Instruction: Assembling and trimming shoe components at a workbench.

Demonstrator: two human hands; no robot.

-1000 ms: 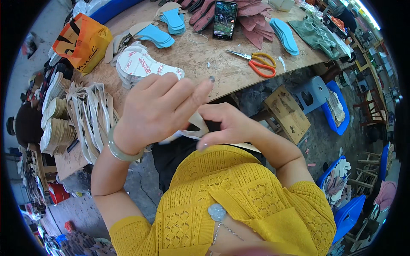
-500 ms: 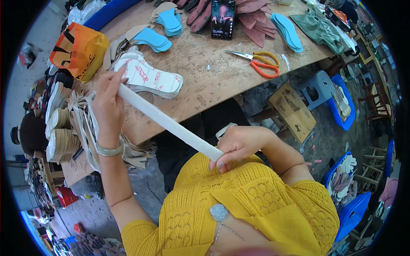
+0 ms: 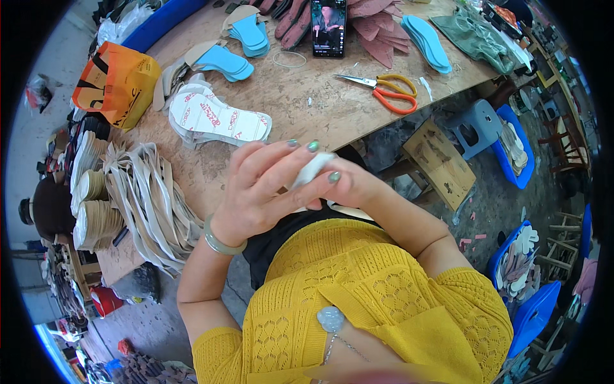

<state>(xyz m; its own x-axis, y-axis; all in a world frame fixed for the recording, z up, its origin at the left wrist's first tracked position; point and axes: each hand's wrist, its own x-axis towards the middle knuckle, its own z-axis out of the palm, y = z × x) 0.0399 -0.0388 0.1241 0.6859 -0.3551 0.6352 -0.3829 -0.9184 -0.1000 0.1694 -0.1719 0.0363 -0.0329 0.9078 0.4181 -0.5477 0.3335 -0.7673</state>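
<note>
left fingers [image 3: 286,168] pinch a white strip [image 3: 311,170], lengthwise slanting up-right; right fingers' [image 3: 347,185] hold unclear

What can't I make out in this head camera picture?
In the head view:
- White strip: mostly hidden by the left hand and right hand; full shape unclear.
- Much of the right hand: hidden behind the left hand.
- Phone: top cut off by the upper edge; screen details too small.
- White stack: lower layers mostly covered by the top piece.
</note>
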